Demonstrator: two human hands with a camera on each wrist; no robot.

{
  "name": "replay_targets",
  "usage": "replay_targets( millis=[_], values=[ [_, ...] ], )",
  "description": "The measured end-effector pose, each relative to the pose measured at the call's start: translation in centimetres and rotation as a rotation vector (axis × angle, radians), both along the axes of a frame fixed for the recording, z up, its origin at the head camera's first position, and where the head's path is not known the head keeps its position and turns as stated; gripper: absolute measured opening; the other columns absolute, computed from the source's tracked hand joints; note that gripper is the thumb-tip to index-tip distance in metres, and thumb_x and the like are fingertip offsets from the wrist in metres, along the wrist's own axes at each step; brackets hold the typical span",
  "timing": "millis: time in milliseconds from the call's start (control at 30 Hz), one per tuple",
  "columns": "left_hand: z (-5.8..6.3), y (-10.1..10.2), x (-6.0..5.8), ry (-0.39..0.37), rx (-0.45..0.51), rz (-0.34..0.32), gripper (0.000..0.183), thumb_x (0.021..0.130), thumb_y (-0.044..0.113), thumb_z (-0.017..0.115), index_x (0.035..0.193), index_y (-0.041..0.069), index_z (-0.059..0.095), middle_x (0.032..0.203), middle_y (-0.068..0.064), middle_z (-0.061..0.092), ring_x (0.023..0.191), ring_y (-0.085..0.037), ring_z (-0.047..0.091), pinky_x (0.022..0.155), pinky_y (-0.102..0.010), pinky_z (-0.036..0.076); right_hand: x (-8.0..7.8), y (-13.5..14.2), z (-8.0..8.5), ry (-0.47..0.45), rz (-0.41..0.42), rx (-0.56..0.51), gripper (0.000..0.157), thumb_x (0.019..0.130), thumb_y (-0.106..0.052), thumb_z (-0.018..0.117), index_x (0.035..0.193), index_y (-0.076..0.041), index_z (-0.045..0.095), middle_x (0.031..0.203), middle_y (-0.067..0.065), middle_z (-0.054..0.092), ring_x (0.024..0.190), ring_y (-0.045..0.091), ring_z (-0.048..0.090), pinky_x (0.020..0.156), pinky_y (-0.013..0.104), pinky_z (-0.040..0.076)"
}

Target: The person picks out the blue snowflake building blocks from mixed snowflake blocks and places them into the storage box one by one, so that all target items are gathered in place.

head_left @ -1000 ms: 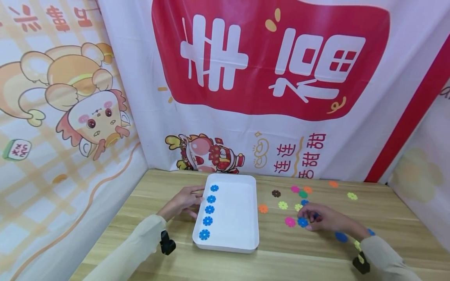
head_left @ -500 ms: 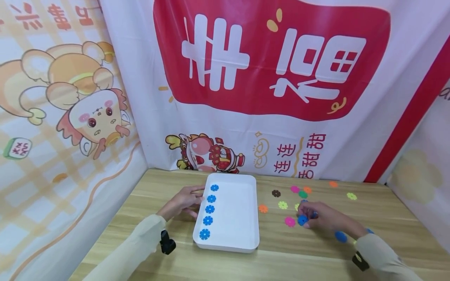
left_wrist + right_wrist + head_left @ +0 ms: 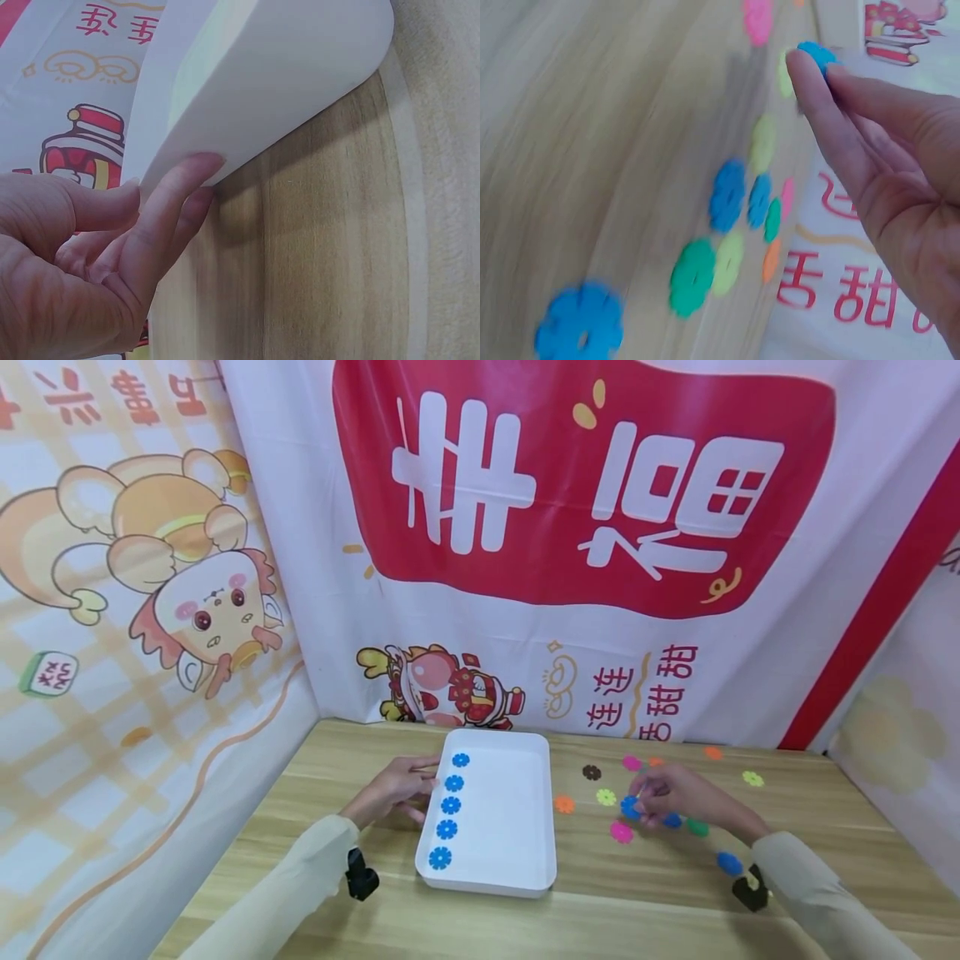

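A white rectangular tray [image 3: 513,810] stands on the wooden table. Along the left side of its floor, several blue snowflake discs [image 3: 450,805] lie in a row. My left hand [image 3: 393,787] rests beside the tray, its fingertips touching the outer face of the left wall [image 3: 247,112]. Right of the tray, my right hand [image 3: 686,793] pinches a blue snowflake disc [image 3: 819,55] between thumb and fingertips, above the table. Part of that disc is hidden by the fingers.
Loose discs are scattered on the right: orange [image 3: 564,804], pink [image 3: 622,832], yellow [image 3: 606,797] and brown [image 3: 592,772] ones, with a green disc [image 3: 694,277] and a blue disc [image 3: 729,863] nearer my right arm. A printed cloth [image 3: 570,635] hangs behind the table.
My right hand has picked up the blue disc from the table beside the pink one and moved it slightly up and left. My left hand stays at the tray.
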State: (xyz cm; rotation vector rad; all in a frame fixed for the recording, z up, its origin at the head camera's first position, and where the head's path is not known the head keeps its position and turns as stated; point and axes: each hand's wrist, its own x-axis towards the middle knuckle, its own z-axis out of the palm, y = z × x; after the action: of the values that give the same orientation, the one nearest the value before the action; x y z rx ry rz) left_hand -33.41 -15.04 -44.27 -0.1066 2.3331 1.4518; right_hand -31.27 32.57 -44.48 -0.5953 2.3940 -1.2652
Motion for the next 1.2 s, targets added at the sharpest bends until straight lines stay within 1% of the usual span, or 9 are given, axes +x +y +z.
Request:
replay_targets(
  millis=[167, 233, 333, 433, 567, 733, 867, 1000, 1200],
  values=[
    [0.0, 0.0, 0.0, 0.001, 0.002, 0.001, 0.057, 0.105, 0.009, 0.061, 0.160, 0.011, 0.044, 0.145, -0.023, 0.062, 0.098, -0.025, 0.075, 0.063, -0.036, 0.067, -0.4, -1.9, 0.5, -0.007, -0.048, -0.070, 0.022, 0.101, -0.001, 0.063, 0.119, 0.013, 0.063, 0.097, 0.023, 0.074, 0.089, 0.039, 0.075, 0.080, 0.050, 0.068],
    [0.1, 0.0, 0.0, 0.000, 0.003, 0.004, 0.056, 0.105, 0.008, 0.060, 0.159, 0.010, 0.044, 0.145, -0.024, 0.062, 0.098, -0.025, 0.075, 0.063, -0.036, 0.067, -0.6, -2.9, 0.7, -0.024, -0.091, -0.097, 0.025, 0.101, -0.002, 0.064, 0.121, 0.012, 0.063, 0.099, 0.023, 0.075, 0.090, 0.040, 0.075, 0.083, 0.052, 0.067],
    [0.2, 0.1, -0.1, 0.006, 0.008, 0.006, 0.056, 0.105, 0.006, 0.060, 0.159, 0.008, 0.045, 0.144, -0.024, 0.062, 0.094, -0.025, 0.076, 0.062, -0.036, 0.067, -1.1, -4.5, 0.8, -0.080, -0.150, -0.164, 0.030, 0.102, -0.006, 0.065, 0.126, 0.013, 0.062, 0.106, 0.023, 0.076, 0.096, 0.037, 0.076, 0.093, 0.055, 0.063],
    [0.3, 0.1, -0.2, 0.012, 0.013, 0.004, 0.056, 0.104, 0.005, 0.060, 0.158, 0.007, 0.046, 0.141, -0.024, 0.065, 0.090, -0.025, 0.076, 0.061, -0.036, 0.067, -1.6, -5.9, 1.0, -0.155, -0.202, -0.266, 0.033, 0.102, -0.004, 0.065, 0.129, 0.015, 0.060, 0.112, 0.021, 0.076, 0.101, 0.032, 0.077, 0.101, 0.054, 0.059],
    [0.3, 0.2, -0.4, 0.020, 0.011, -0.003, 0.056, 0.102, 0.002, 0.062, 0.156, 0.005, 0.048, 0.137, -0.024, 0.067, 0.089, -0.026, 0.076, 0.060, -0.036, 0.067, -2.5, -7.7, 1.1, -0.232, -0.201, -0.360, 0.031, 0.104, -0.001, 0.062, 0.129, 0.018, 0.059, 0.116, 0.020, 0.075, 0.108, 0.032, 0.075, 0.108, 0.055, 0.054],
    [0.2, 0.2, -0.5, 0.021, 0.003, 0.004, 0.056, 0.100, 0.002, 0.064, 0.154, 0.003, 0.049, 0.136, -0.024, 0.067, 0.087, -0.026, 0.076, 0.060, -0.037, 0.067, -3.5, -9.9, 1.5, -0.264, -0.165, -0.327, 0.028, 0.106, -0.006, 0.059, 0.126, 0.013, 0.065, 0.117, 0.020, 0.077, 0.111, 0.031, 0.075, 0.110, 0.058, 0.052],
    [0.0, 0.2, -0.5, 0.018, -0.015, 0.007, 0.054, 0.101, 0.002, 0.064, 0.153, 0.002, 0.050, 0.135, -0.024, 0.067, 0.084, -0.025, 0.075, 0.061, -0.037, 0.067, -4.1, -11.5, 1.7, -0.283, -0.145, -0.328, 0.032, 0.107, -0.007, 0.057, 0.130, 0.014, 0.063, 0.124, 0.024, 0.073, 0.113, 0.029, 0.074, 0.115, 0.057, 0.048],
    [-0.2, 0.2, -0.5, 0.017, -0.009, 0.004, 0.055, 0.101, 0.002, 0.063, 0.154, 0.002, 0.049, 0.135, -0.024, 0.067, 0.085, -0.026, 0.075, 0.061, -0.037, 0.067, -5.0, -13.0, 1.9, -0.305, -0.199, -0.326, 0.032, 0.106, -0.008, 0.059, 0.130, 0.013, 0.063, 0.124, 0.024, 0.073, 0.108, 0.026, 0.075, 0.111, 0.051, 0.054],
    [-0.2, 0.1, -0.9, 0.009, 0.016, 0.001, 0.055, 0.102, 0.003, 0.062, 0.155, 0.004, 0.048, 0.135, -0.024, 0.068, 0.086, -0.025, 0.076, 0.062, -0.037, 0.067, -6.5, -15.6, 1.8, -0.339, -0.327, -0.309, 0.026, 0.104, -0.007, 0.064, 0.124, 0.010, 0.068, 0.113, 0.019, 0.077, 0.093, 0.020, 0.075, 0.091, 0.036, 0.066]
  ],
)
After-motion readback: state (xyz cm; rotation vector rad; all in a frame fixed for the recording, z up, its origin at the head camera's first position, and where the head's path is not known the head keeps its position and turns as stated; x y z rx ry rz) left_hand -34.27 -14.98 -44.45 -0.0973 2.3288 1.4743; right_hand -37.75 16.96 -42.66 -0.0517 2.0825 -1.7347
